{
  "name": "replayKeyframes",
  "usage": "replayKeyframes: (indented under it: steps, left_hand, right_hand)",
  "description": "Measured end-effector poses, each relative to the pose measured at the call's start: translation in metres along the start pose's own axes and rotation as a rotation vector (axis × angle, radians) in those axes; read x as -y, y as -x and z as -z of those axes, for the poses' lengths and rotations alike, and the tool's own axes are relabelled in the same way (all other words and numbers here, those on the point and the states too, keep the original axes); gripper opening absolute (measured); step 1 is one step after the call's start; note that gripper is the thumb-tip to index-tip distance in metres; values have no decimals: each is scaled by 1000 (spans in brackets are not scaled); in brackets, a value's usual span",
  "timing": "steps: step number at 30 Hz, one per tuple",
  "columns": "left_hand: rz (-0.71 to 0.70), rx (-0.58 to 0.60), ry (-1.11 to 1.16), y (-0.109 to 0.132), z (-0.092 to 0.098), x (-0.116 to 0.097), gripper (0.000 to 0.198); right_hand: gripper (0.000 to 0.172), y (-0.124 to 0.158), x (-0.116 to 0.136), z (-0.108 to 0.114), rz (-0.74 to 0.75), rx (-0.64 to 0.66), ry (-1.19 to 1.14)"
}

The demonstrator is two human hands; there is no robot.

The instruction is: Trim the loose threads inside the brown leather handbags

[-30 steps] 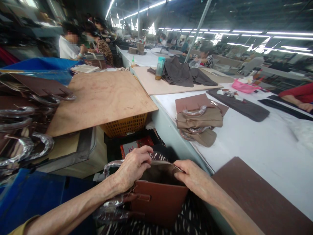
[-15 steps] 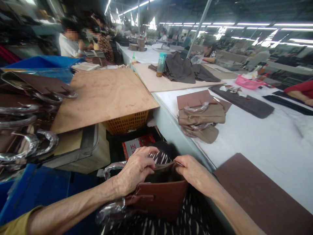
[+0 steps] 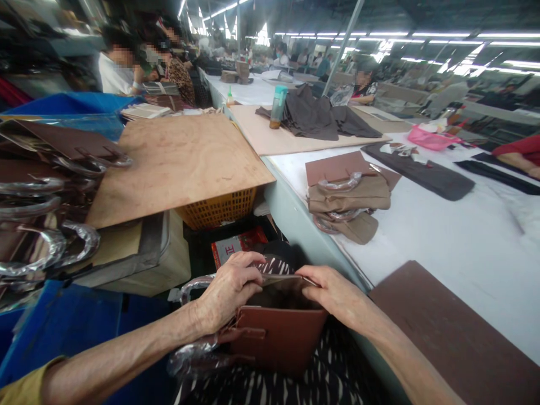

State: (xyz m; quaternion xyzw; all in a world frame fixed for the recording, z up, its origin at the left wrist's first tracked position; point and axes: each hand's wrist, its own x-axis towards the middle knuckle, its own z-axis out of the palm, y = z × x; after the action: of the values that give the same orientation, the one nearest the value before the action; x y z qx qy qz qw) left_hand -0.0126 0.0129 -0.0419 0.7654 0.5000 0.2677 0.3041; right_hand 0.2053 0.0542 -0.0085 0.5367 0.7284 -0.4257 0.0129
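A brown handbag rests on its side across my lap, its mouth gaping between my hands and its dark lining partly in view. My left hand has its fingers curled over the left part of the mouth. At the far right corner, my right hand pinches the rim between thumb and fingers. Clear plastic wrap covers the bag's handles, which stick out to the left. Under the bag is black-and-white patterned cloth.
On the white table to my right lie a brown panel and folded bag pieces. Wrapped-handle bags are piled at left near a wooden board and a blue bin. A bottle stands farther back.
The bag's front panel has tipped up slightly and its mouth has shifted a little. Both hands keep nearly the same places, and the view has moved slightly.
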Motion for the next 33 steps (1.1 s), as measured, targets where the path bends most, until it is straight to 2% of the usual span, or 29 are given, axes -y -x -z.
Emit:
replayKeyframes:
  steps: [2,12,15,20,25,30,33]
  left_hand:
    - [9,-38,11,-1,-2,3,14]
    - [-44,-73,-10,-8,-8,16,14]
    - [-10,-73,-14,-11,-9,18,15]
    - [86,53,51,-13,-1,9,15]
    - [17,167,46,-8,2,2,17]
    - [-62,195,9,-5,-1,1,19]
    - [-56,191,-7,-4,-2,0,18]
  right_hand:
    - [21,2,-3,0,-2,24,-29]
    - [17,4,-4,-2,-22,5,-60]
    - [17,4,-5,-2,-15,3,-69]
    - [20,-1,-10,-2,-40,11,-80]
    - [22,-4,-11,-2,-8,-12,-47]
    - [24,-3,-9,-6,-14,-38,20]
    - [25,-1,-10,-8,-33,-85,63]
